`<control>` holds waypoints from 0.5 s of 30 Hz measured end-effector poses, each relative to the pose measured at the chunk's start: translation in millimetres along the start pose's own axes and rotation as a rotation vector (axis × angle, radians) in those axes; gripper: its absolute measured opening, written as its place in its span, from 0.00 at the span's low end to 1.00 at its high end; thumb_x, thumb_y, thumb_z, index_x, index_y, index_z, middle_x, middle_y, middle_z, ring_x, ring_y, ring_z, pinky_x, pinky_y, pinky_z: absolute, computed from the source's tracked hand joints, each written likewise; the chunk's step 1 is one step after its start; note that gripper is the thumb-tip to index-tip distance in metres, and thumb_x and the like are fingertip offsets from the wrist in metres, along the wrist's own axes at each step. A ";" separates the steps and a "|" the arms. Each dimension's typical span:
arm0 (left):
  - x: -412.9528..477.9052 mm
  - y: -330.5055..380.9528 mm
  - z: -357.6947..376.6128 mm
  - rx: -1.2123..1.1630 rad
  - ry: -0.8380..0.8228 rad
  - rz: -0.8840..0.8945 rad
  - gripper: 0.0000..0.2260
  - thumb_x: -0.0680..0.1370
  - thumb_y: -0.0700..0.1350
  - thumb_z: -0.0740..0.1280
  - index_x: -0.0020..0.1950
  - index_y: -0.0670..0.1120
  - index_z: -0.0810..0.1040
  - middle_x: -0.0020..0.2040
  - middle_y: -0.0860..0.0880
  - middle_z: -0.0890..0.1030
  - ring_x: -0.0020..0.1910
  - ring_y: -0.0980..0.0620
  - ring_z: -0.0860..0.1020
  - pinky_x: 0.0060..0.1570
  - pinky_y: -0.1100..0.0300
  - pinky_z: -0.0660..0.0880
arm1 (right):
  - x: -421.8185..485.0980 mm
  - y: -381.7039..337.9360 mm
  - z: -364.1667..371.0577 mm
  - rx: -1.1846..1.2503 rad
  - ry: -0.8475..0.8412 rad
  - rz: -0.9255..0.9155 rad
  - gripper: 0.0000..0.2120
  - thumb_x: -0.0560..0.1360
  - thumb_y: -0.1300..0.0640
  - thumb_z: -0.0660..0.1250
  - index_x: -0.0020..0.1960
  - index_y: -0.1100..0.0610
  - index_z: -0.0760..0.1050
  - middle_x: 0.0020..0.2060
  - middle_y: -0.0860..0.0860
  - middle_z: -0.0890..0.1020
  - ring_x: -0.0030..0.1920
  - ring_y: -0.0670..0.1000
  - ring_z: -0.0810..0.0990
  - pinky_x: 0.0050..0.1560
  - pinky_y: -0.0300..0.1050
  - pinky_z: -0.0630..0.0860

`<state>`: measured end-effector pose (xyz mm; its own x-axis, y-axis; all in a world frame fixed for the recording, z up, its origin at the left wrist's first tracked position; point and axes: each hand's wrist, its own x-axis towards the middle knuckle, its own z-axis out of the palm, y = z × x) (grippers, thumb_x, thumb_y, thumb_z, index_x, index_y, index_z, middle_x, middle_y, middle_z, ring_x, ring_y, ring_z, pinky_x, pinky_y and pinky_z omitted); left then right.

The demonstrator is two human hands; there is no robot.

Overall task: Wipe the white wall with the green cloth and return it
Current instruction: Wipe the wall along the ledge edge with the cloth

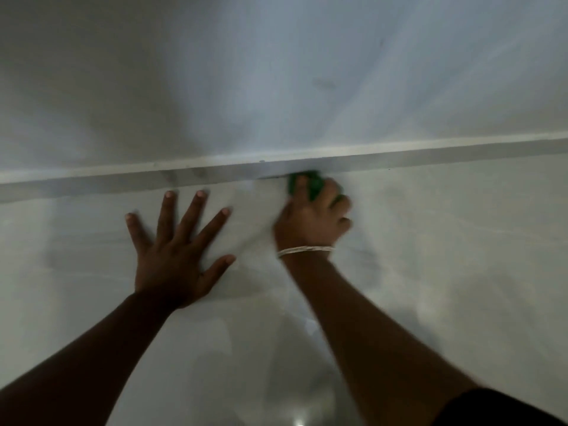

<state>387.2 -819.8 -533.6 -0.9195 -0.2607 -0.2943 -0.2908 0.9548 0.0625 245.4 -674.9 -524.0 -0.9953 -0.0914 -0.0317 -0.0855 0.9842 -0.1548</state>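
Left hand (176, 250) lay flat on the white wall (430, 256) at centre frame, fingers (196, 210) splayed wide and empty, right hand (312, 215) curled tight around the green cloth (313, 182), pressed beneath the ledge (123, 179), right of centre, blurred

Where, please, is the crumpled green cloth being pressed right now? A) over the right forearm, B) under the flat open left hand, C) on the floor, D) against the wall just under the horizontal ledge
D: the right hand bunches the green cloth against the white wall directly beneath the ledge.
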 end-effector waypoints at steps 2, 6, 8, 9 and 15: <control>0.1 0.9 -0.3 0.004 -0.004 0.007 0.36 0.74 0.72 0.50 0.80 0.63 0.50 0.85 0.50 0.48 0.83 0.38 0.44 0.69 0.20 0.47 | -20.3 -29.1 -0.6 0.031 -0.067 -0.088 0.25 0.69 0.54 0.58 0.66 0.52 0.71 0.63 0.63 0.74 0.58 0.69 0.72 0.50 0.59 0.71; 1.1 -2.0 0.6 -0.016 0.006 0.001 0.35 0.74 0.72 0.49 0.80 0.64 0.47 0.85 0.52 0.46 0.83 0.39 0.43 0.69 0.20 0.47 | 1.0 8.0 -7.4 -0.049 -0.060 -0.386 0.22 0.72 0.50 0.64 0.65 0.49 0.72 0.62 0.61 0.75 0.54 0.66 0.74 0.48 0.58 0.71; -0.5 -0.1 1.0 -0.028 0.018 -0.001 0.35 0.74 0.72 0.50 0.80 0.64 0.49 0.85 0.52 0.46 0.83 0.39 0.44 0.69 0.20 0.47 | 29.4 50.2 -11.3 -0.092 -0.025 -0.472 0.20 0.73 0.48 0.64 0.64 0.47 0.73 0.60 0.60 0.76 0.51 0.65 0.75 0.46 0.57 0.72; -0.5 0.3 0.8 -0.028 0.022 -0.007 0.35 0.74 0.72 0.50 0.80 0.64 0.49 0.84 0.53 0.47 0.83 0.39 0.44 0.68 0.20 0.47 | 40.8 70.6 -14.4 -0.111 -0.022 -0.428 0.20 0.73 0.49 0.64 0.65 0.47 0.73 0.61 0.60 0.76 0.51 0.65 0.75 0.45 0.57 0.73; -1.5 6.4 -0.5 -0.069 -0.006 -0.058 0.34 0.75 0.71 0.48 0.80 0.65 0.46 0.84 0.53 0.44 0.83 0.39 0.42 0.69 0.19 0.47 | 55.9 84.1 -22.9 -0.041 -0.025 0.092 0.21 0.75 0.55 0.62 0.68 0.50 0.69 0.66 0.62 0.68 0.59 0.67 0.69 0.52 0.60 0.72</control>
<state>386.5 -813.4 -532.3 -0.8990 -0.3146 -0.3046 -0.3614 0.9259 0.1102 181.5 -593.8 -516.2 -0.9977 -0.0039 -0.0681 0.0036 0.9940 -0.1093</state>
